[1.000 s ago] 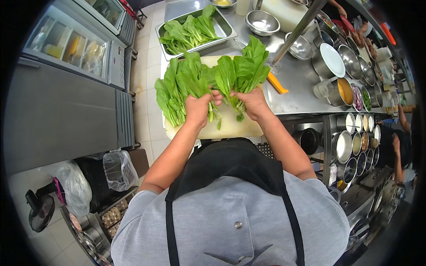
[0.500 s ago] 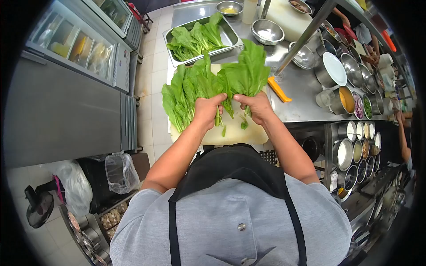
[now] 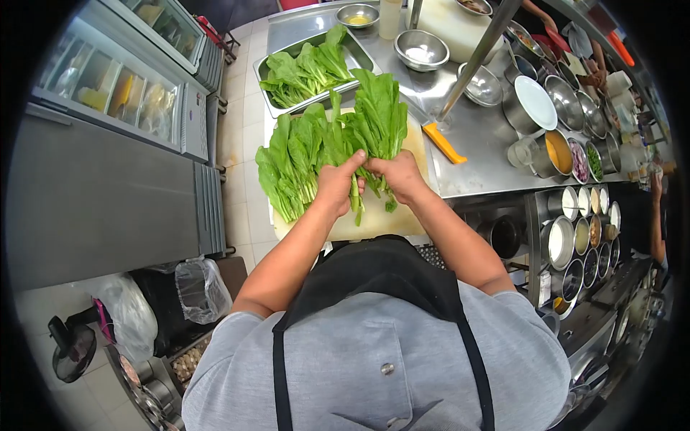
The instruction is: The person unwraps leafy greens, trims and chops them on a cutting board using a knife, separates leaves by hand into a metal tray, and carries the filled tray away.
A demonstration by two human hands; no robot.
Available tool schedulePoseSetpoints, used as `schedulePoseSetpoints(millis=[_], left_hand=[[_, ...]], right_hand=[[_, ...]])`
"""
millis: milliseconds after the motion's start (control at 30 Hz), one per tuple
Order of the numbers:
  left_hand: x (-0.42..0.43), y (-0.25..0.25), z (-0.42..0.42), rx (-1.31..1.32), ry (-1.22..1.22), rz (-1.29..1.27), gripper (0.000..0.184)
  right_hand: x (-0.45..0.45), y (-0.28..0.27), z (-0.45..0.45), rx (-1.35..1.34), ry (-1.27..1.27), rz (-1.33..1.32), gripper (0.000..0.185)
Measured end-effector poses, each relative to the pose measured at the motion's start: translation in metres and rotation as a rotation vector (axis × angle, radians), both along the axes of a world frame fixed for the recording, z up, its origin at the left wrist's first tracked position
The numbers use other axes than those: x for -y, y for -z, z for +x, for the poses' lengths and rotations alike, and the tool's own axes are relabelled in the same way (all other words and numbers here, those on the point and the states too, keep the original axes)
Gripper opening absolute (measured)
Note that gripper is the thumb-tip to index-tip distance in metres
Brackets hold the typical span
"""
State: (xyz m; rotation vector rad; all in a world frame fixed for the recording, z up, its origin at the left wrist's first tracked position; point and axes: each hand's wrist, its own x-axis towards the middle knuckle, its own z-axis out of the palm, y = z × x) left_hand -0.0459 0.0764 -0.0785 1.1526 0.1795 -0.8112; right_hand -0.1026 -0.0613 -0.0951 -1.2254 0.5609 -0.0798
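Note:
My right hand [image 3: 397,176] is closed around the stems of an upright bunch of leafy greens [image 3: 381,115]. Close against it, thumbs almost touching, my left hand [image 3: 339,184] is closed on greens too, with stem ends poking out below its fingers. More loose leafy greens [image 3: 286,169] lie to the left on a pale cutting board [image 3: 316,229], under and beside my left hand. Behind the board stands a metal tray [image 3: 364,60] holding further greens. My palms and the gripped part of the stems are hidden.
An orange-handled knife [image 3: 444,143] lies right of the board, near a metal post [image 3: 478,61]. Steel bowls [image 3: 422,50] and pots stand along the counter [image 3: 478,169]. A fridge [image 3: 108,93] is at left. Another person's arm [image 3: 657,215] shows at far right.
My right hand has moved left, up against my left hand. The bunch it holds has shifted left with it, its leaves now narrower and more upright. The view has shifted slightly.

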Motion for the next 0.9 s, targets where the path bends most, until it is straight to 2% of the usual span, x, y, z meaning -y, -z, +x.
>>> schedulePoseSetpoints(millis=[133,233,300,400,467,533,600,633,700,733,800,833,900], left_hand=[[0.003,0.014,-0.001,0.138,0.047,0.065,0.017],[0.01,0.012,0.003,0.022,-0.015,0.06,0.016],[0.016,0.012,0.002,-0.254,-0.114,-0.079,0.012],[0.015,0.026,0.018,-0.37,-0.201,-0.153,0.009],[0.009,0.029,0.026,-0.351,-0.213,-0.175,0.009],[0.009,0.019,0.024,-0.25,-0.087,-0.094,0.009],[0.012,0.014,0.018,-0.205,-0.049,-0.073,0.007],[0.015,0.013,0.017,-0.102,-0.022,-0.067,0.006],[0.02,0.012,0.017,0.003,0.007,-0.063,0.007],[0.021,0.011,0.018,-0.006,-0.003,-0.04,0.008],[0.022,0.014,0.02,-0.011,-0.015,-0.018,0.009],[0.024,0.021,0.024,-0.104,-0.038,-0.075,0.008],[0.03,0.031,0.035,-0.184,-0.056,-0.136,0.008]], right_hand=[[0.002,0.005,-0.003,-0.012,-0.023,-0.091,0.017],[-0.006,-0.002,-0.005,0.064,0.011,-0.05,0.017],[-0.008,-0.002,-0.006,0.121,0.054,0.008,0.017],[-0.003,0.003,-0.01,0.192,0.129,-0.011,0.02],[0.003,-0.002,-0.015,0.176,0.104,-0.216,0.021],[0.004,-0.005,-0.015,0.2,0.076,-0.198,0.023],[0.008,0.001,-0.012,0.16,-0.023,-0.029,0.022],[0.009,0.007,-0.011,0.161,-0.016,-0.031,0.022],[0.01,0.007,-0.009,0.178,-0.153,-0.227,0.021],[0.011,0.001,-0.011,0.178,-0.15,-0.227,0.021],[0.012,-0.014,-0.016,0.099,-0.111,-0.459,0.021],[0.011,-0.015,-0.017,0.107,-0.109,-0.463,0.021],[0.008,-0.017,-0.019,0.241,-0.01,-0.557,0.022]])
